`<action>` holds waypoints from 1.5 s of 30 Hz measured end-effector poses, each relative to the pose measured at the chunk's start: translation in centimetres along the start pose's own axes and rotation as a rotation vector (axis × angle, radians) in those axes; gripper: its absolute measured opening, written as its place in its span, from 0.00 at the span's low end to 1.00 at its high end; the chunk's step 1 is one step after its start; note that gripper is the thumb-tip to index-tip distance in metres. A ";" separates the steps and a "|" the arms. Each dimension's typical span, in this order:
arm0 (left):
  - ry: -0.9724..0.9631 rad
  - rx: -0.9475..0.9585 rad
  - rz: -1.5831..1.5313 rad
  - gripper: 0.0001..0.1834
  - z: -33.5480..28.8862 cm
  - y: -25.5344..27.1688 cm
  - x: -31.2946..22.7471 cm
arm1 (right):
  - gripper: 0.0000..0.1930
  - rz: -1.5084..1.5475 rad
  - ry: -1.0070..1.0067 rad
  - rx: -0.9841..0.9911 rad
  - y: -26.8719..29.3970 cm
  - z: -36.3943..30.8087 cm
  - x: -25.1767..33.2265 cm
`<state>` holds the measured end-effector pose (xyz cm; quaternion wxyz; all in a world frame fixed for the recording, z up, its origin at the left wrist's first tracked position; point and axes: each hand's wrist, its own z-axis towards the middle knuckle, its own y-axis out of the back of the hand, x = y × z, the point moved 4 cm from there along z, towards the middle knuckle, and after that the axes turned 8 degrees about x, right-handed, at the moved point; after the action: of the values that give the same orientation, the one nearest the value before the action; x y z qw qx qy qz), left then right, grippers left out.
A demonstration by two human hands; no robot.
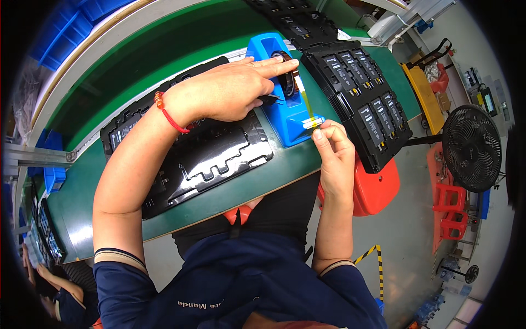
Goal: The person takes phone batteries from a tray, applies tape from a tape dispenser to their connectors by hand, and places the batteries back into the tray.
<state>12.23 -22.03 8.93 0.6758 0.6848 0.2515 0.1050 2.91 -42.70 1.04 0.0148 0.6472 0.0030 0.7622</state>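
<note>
A blue tape dispenser (285, 118) stands on the green bench, carrying a roll of amber tape (285, 77). My left hand (230, 90) reaches across to it, two fingers stretched over the roll. Its other fingers are curled around a black flat piece (268, 100), mostly hidden beneath the hand. A clear yellowish strip of tape (307, 101) runs from the roll down to the dispenser's front end. There my right hand (334, 143) pinches the strip's end between thumb and finger.
Under my left arm lies a shiny black tray (224, 159). Right of the dispenser, stacked black trays (378, 134) hold several flat black batteries (342, 74). A red stool (375, 189) and a black fan (471, 148) stand beyond the bench. Another person's arm (63, 282) shows at far left.
</note>
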 end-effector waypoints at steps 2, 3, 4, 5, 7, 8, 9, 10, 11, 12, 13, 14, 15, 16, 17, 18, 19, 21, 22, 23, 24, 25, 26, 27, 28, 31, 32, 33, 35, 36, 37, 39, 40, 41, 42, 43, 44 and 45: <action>-0.003 0.003 -0.007 0.13 0.1 0.1 -0.1 | 0.06 0.022 -0.025 0.003 0.1 0.2 -0.5; -0.005 0.004 -0.013 0.12 0.1 0.1 -0.1 | 0.06 0.022 -0.025 0.001 0.1 0.3 -0.7; -0.002 0.005 -0.012 0.12 0.0 0.1 -0.2 | 0.06 0.040 -0.020 0.017 0.1 0.4 -1.0; -0.005 0.002 -0.011 0.12 0.0 0.2 -0.2 | 0.06 0.057 -0.015 0.032 0.1 0.5 -1.2; -0.009 -0.002 -0.010 0.11 0.0 0.2 -0.3 | 0.06 0.084 -0.013 0.042 0.2 0.7 -1.5; -0.008 -0.006 -0.009 0.11 0.0 0.1 -0.3 | 0.06 0.109 -0.012 0.050 0.3 0.7 -1.6; -0.008 -0.010 -0.008 0.10 0.1 0.1 -0.3 | 0.06 0.108 -0.011 0.050 0.4 0.8 -1.6; -0.007 -0.011 -0.006 0.10 0.1 0.0 -0.3 | 0.06 0.119 0.000 0.060 0.4 0.8 -1.6; -0.005 -0.014 -0.008 0.10 0.1 0.0 -0.3 | 0.06 0.129 0.010 0.071 0.5 0.9 -1.5; -0.005 -0.018 -0.011 0.10 0.1 0.0 -0.4 | 0.06 0.129 0.014 0.071 0.6 1.0 -1.5; -0.005 -0.020 -0.007 0.10 0.1 0.0 -0.5 | 0.06 0.076 0.034 0.064 0.9 1.1 -1.5; -0.003 -0.016 -0.005 0.10 0.1 0.0 -0.6 | 0.06 0.022 0.055 0.057 1.0 1.2 -1.4; -0.001 -0.013 -0.002 0.10 0.1 0.1 -0.6 | 0.06 0.020 0.061 0.057 1.1 1.2 -1.4; -0.003 -0.018 0.002 0.10 0.1 0.1 -0.6 | 0.07 -0.036 0.071 0.047 1.3 1.3 -1.5; 0.000 -0.018 0.005 0.10 0.1 0.0 -0.6 | 0.07 -0.094 0.082 0.037 1.4 1.3 -1.5; 0.003 -0.018 0.008 0.10 0.1 0.0 -0.6 | 0.07 -0.097 0.088 0.036 1.6 1.3 -1.8; 0.003 -0.024 0.011 0.10 0.1 0.0 -0.7 | 0.07 -0.137 0.071 0.018 1.8 1.2 -2.1; 0.009 -0.033 -0.013 0.09 0.1 0.1 -0.7 | 0.06 -0.179 0.060 0.001 2.3 1.0 -2.2; 0.016 -0.040 -0.010 0.09 0.0 0.0 -0.6 | 0.06 -0.229 0.028 -0.034 2.7 0.7 -2.2; 0.015 -0.054 -0.019 0.09 -0.1 -0.1 -0.4 | 0.06 -0.279 -0.004 -0.068 3.1 0.3 -2.1; 0.015 -0.068 -0.028 0.09 -0.3 0.0 -0.3 | 0.07 -0.329 0.003 -0.091 3.4 0.0 -1.7; 0.019 -0.071 -0.027 0.09 -0.4 0.2 -0.3 | 0.07 -0.326 0.009 -0.094 3.9 -0.3 -1.5; 0.008 -0.109 -0.064 0.09 -0.9 0.7 -0.4 | 0.08 -0.363 0.030 -0.077 4.0 -0.5 -0.7; -0.002 -0.146 -0.101 0.10 -1.4 1.1 -0.5 | 0.08 -0.399 0.051 -0.059 3.9 -0.8 0.4; -0.037 -0.241 -0.145 0.06 -2.2 1.4 -0.9 | 0.08 -0.390 0.037 -0.036 3.6 -1.1 1.7; 0.242 -0.028 -0.480 0.04 -4.1 2.3 -1.7 | 0.06 -0.466 0.092 0.062 2.6 -1.3 4.8; 0.312 -0.029 -0.848 0.05 -5.2 1.2 -1.5 | 0.06 -0.465 0.090 0.067 2.3 -1.2 5.3; 0.301 -0.050 -1.123 0.06 -6.1 -0.3 -1.6 | 0.06 -0.490 0.129 0.118 1.8 -1.2 5.9; 0.367 -0.060 -1.482 0.08 -7.9 -1.4 -2.9 | 0.06 -0.508 0.163 0.179 0.9 -0.8 6.9; 0.352 -0.033 -1.602 0.13 -8.3 -2.2 -3.3 | 0.06 -0.559 0.207 0.242 0.3 -0.6 7.5; 0.340 -0.025 -1.739 0.14 -8.8 -3.1 -3.7 | 0.06 -0.605 0.250 0.306 -0.5 -0.6 8.0; 0.323 0.013 -1.826 0.14 -9.3 -4.3 -4.4 | 0.05 -0.629 0.256 0.374 -1.8 -0.2 8.7; 0.312 0.053 -1.846 0.14 -9.6 -4.9 -4.6 | 0.05 -0.685 0.310 0.468 -3.1 0.0 9.1; 0.317 0.074 -1.839 0.13 -9.6 -4.7 -5.1 | 0.04 -0.749 0.357 0.554 -4.1 0.0 9.7; 0.318 0.107 -1.815 0.14 -9.7 -5.1 -5.2 | 0.04 -0.755 0.335 0.634 -5.1 0.1 10.1; 0.319 0.134 -1.792 0.15 -9.7 -5.4 -5.3 | 0.04 -0.752 0.326 0.642 -5.6 0.4 10.5; 0.322 0.136 -1.803 0.15 -9.9 -5.6 -5.3 | 0.04 -0.790 0.353 0.717 -6.4 0.6 10.6; 0.327 0.165 -1.785 0.16 -10.0 -5.7 -5.5 | 0.04 -0.828 0.379 0.793 -7.1 0.6 10.7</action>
<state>1.59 -16.16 5.10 0.4106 0.2584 0.7877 -0.3797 1.90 -35.31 11.55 0.0670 0.4011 0.5412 0.7360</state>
